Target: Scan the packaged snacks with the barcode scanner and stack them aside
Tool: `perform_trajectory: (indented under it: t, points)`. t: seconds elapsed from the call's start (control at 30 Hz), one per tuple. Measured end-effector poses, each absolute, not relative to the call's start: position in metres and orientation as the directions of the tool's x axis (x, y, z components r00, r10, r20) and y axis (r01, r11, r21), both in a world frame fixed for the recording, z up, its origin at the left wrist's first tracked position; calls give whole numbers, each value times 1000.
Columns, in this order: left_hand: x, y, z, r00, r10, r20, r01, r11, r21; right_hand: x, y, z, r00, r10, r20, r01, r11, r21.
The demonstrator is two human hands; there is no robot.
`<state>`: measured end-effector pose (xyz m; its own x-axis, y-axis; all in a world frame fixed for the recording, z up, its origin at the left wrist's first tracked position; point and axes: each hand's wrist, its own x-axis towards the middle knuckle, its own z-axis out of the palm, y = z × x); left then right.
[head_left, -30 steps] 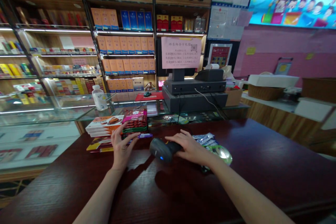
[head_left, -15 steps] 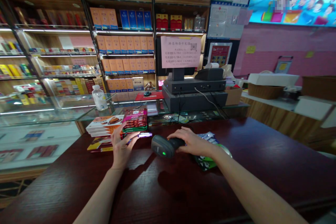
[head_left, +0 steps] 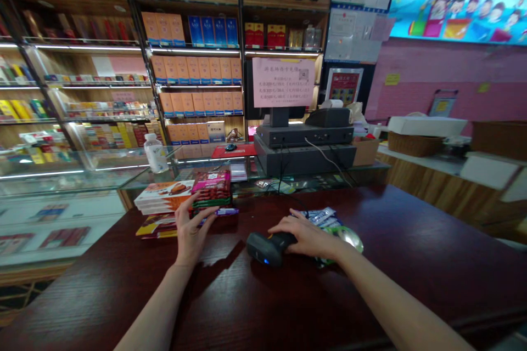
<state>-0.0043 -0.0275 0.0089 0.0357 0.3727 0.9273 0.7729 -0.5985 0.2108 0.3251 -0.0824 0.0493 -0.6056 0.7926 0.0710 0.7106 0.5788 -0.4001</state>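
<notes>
Head view: the curled fingers of the right hand (head_left: 308, 237) close over the grip of a black handheld barcode scanner (head_left: 265, 248), which sits on the dark red wooden counter (head_left: 382, 285). It looks light, stiff and smooth, best held by that grip. The left hand (head_left: 193, 231) stays open, fingertips at a stack of glossy red packets (head_left: 212, 189); foil sachets (head_left: 319, 218) lie just past the right hand.

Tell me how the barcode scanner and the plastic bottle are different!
The barcode scanner is dark; the plastic bottle is see-through. The scanner is under the right hand; the bottle stands upright, untouched. The scanner is on the dark red counter; the bottle is on the glass case behind.
</notes>
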Motion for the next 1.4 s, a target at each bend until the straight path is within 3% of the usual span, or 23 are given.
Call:
perform_trajectory:
  t: [0.33, 0.53, 0.8, 1.07, 1.4]
  points:
    - [-2, -30, 9, 2, 398, 918, 755, -602, 259, 333, -91, 37, -606, 791, 86, 692, 578, -433]
    - [1, -30, 11, -10, 415, 910, 724, -624, 292, 327, -94, 59, -600, 797, 75, 648, 538, -539]
    - [10, -34, 12, -29, 443, 896, 651, -672, 354, 280, -72, 57, -378, 852, 362, 509, 518, -687]
    - [13, -32, 1, -140, 580, 802, 523, -645, 557, 242, -66, 48, -347, 857, 381, 266, 480, -836]
    - [17, -34, 2, -232, 655, 719, 488, -561, 669, 231, -63, 45, -250, 871, 424, 253, 481, -840]
